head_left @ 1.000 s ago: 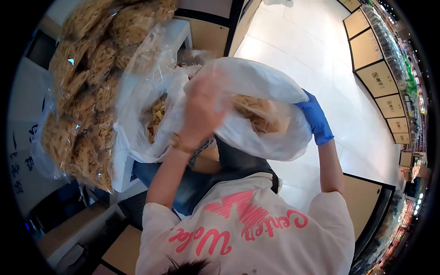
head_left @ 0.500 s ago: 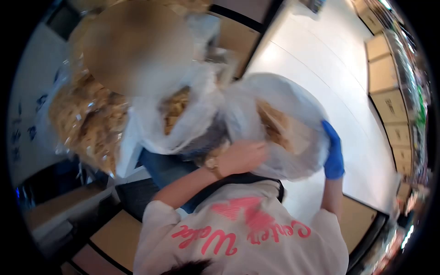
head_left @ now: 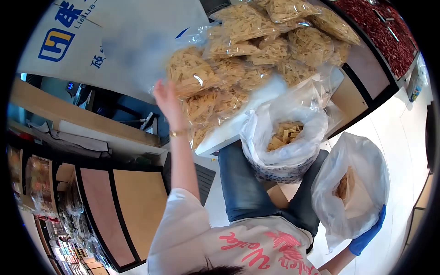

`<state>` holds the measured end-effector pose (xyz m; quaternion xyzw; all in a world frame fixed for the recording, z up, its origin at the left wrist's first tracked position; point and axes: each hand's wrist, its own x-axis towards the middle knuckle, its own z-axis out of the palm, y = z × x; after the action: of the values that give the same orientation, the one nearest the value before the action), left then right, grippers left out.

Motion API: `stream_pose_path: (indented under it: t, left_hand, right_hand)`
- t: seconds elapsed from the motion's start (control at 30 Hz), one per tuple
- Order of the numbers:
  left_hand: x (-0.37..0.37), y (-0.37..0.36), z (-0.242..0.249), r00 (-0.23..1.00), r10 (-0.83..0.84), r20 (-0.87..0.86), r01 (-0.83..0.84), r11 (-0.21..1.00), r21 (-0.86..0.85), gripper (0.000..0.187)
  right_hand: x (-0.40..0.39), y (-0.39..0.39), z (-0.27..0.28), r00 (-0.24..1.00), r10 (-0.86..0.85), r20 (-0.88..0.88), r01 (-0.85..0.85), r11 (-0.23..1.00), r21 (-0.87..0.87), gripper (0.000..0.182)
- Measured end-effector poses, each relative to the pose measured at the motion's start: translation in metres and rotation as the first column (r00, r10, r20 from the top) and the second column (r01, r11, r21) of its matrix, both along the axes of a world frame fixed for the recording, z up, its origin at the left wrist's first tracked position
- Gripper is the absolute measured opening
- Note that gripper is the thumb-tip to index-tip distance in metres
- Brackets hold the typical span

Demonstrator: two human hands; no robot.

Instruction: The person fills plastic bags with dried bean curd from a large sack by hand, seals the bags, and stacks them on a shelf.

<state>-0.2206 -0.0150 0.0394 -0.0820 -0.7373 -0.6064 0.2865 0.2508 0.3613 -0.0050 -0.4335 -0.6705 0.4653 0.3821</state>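
My left hand [head_left: 167,101], bare with a band at its wrist, reaches up beside the left edge of a pile of clear bags [head_left: 192,71] filled with pale yellow dried strips. Its fingers are stretched out and slightly blurred. On the right, my right hand [head_left: 369,236] wears a blue glove and grips the outer side of a translucent white plastic bag [head_left: 321,201]. That bag gapes wide, with some brownish dried pieces [head_left: 344,185] inside. Between my knees stands a second white plastic bag [head_left: 256,156], open at the top, holding yellowish cut strips [head_left: 286,135].
The pile lies on a white-edged counter [head_left: 220,142] in front of me. Red dried goods [head_left: 385,36] fill a bin at the far right. A large printed white sheet [head_left: 87,50] hangs at the upper left, above a wooden ledge [head_left: 82,114]. Cabinets [head_left: 137,197] stand at lower left.
My left hand has gone from the rim of the right plastic bag up to the bag pile. My view has swung left; the gloved hand still holds the plastic bag.
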Motion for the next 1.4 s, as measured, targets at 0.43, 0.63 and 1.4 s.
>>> stream_pose_path:
  t: [0.43, 0.63, 1.4]
  left_hand:
    - [-0.142, -0.079, -0.002, 0.675, -0.362, 0.643, 0.234, 0.931, 0.279, 0.105]
    - [-0.125, -0.098, -0.017, 0.868, -0.278, 0.411, 0.151, 0.937, 0.315, 0.067]
    - [0.305, 0.200, -0.137, 0.114, -0.859, 0.498, 0.493, 0.484, 0.723, 0.069]
  right_hand:
    - [0.008, -0.007, -0.006, 0.983, -0.083, -0.166, 0.044, 0.973, -0.228, 0.041]
    - [0.020, -0.001, -0.016, 0.950, -0.221, -0.220, 0.139, 0.931, -0.338, 0.037]
    - [-0.029, -0.032, 0.037, 0.956, -0.196, -0.217, 0.079, 0.887, -0.455, 0.055]
